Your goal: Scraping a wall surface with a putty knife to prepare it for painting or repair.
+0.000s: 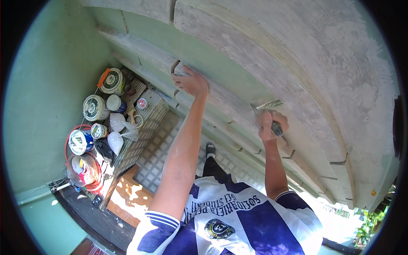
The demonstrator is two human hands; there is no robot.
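Note:
My left hand is curled around the end of a raised, pale plastered strip on the green wall, beside a dark gap. Its fingertips press on the strip's edge. In my right hand is a putty knife, its dark handle end poking out below the fist. The knife's broad blade points up and rests at or very near the wall surface between strips. Above it a wide curved band is streaked with whitish filler.
At the left, a slatted bench carries several paint buckets, tubs, a tape roll and clear bags of white powder. A red-rimmed basin stands near them. Below lies a tiled floor; plants grow at lower right.

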